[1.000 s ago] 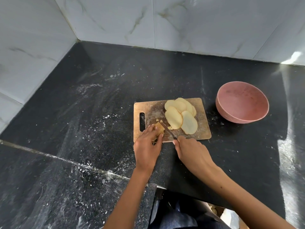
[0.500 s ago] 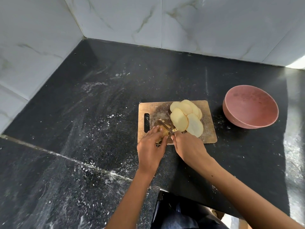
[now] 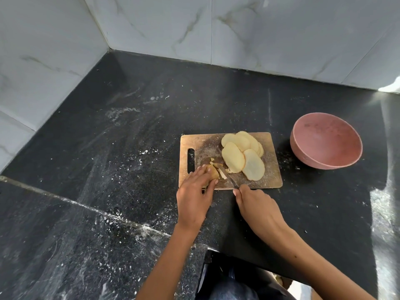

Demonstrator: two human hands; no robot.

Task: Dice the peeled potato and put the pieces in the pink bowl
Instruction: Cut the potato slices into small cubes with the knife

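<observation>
On the dark surface [image 3: 108, 169] a wooden cutting board [image 3: 270, 182] lies with its handle slot to the left. At the board's near-left corner the left hand [image 3: 194, 198] presses down with fingers fairly straight on a small potato piece [image 3: 213, 173], pinning it flat; it grips nothing else. Just right of those fingertips lie a few cut strips [image 3: 223, 174], touching the blade of the knife [image 3: 230, 180]. The blade runs slantwise, its tip toward the far left and its handle toward the near right, so it crosses the held piece from its right side. The right hand [image 3: 257, 206] is curled round the knife's handle at the board's near edge; the handle itself is hidden in the fist.

Further right, a heap of overlapping potato slices [image 3: 242, 156] fills the middle and right of the board, uncut into dice, just beside the blade. The left hand is the nearer one to feed them. The pink bowl [image 3: 303, 152] stands off the board's right end, apart from it, and looks to hold no pieces, so dicing is, I judge, at an early stage.
</observation>
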